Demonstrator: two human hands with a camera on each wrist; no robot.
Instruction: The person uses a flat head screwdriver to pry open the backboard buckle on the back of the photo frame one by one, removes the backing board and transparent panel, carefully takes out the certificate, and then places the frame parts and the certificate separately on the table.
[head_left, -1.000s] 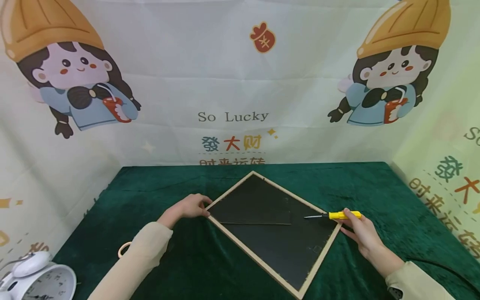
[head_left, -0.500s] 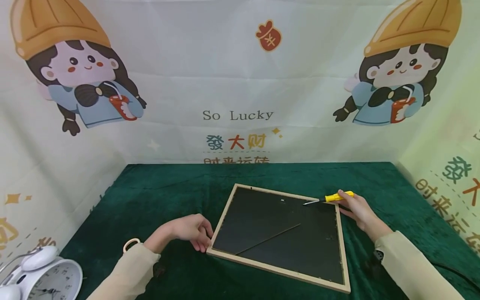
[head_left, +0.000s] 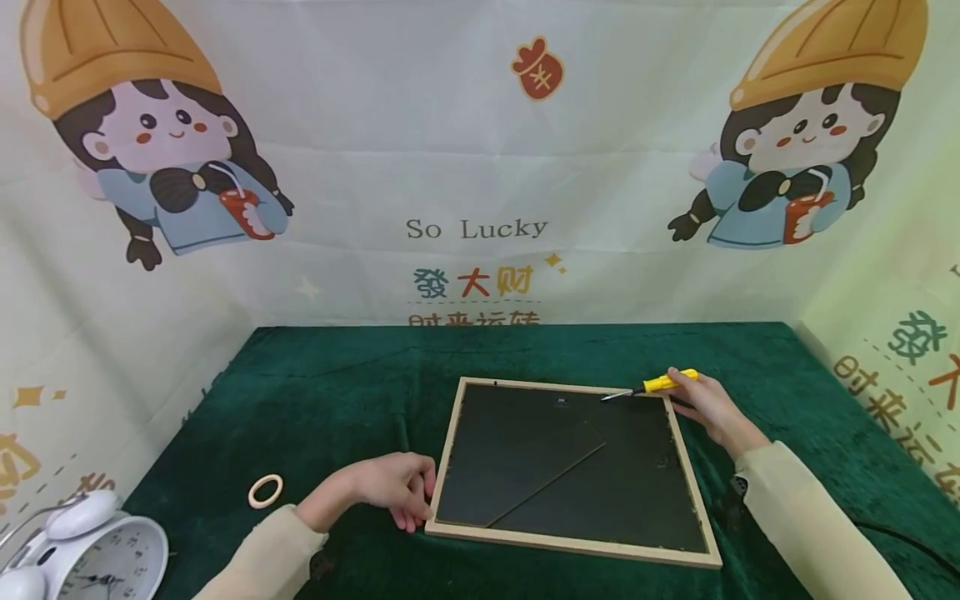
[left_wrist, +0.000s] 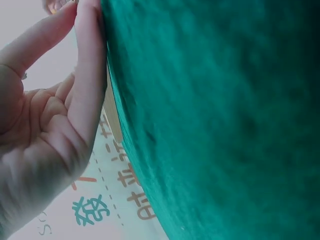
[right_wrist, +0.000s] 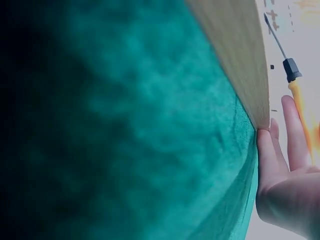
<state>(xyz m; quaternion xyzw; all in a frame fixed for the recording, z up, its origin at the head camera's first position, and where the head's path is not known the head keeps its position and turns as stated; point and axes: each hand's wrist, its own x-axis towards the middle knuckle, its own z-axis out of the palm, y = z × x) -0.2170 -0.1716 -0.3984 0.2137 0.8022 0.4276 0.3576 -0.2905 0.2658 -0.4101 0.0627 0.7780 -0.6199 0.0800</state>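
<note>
A picture frame (head_left: pixel 600 500) with a light wooden rim and black backing lies on the green cloth, a thin slanting line across the backing. My left hand (head_left: pixel 393 483) pinches its near left corner; in the left wrist view, the thumb and forefinger of that hand (left_wrist: pixel 55 110) meet at the top edge. At the far right corner is my right hand (head_left: pixel 708 408), holding a yellow-handled screwdriver (head_left: pixel 667 382) whose shaft points left over the backing. In the right wrist view, a fingertip of this hand touches the frame's wooden side (right_wrist: pixel 240 55) below the screwdriver (right_wrist: pixel 300 100).
A white alarm clock (head_left: pixel 112 567) stands at the near left. Between it and my left arm lies a pale ring (head_left: pixel 265 492). A dark cable (head_left: pixel 907 546) runs over the cloth at the right. Behind the table hangs a printed backdrop (head_left: pixel 345 108).
The picture frame has turned counterclockwise, from a diamond to nearly square with the table. My left hand came nearer; my right hand, with the screwdriver, moved farther away.
</note>
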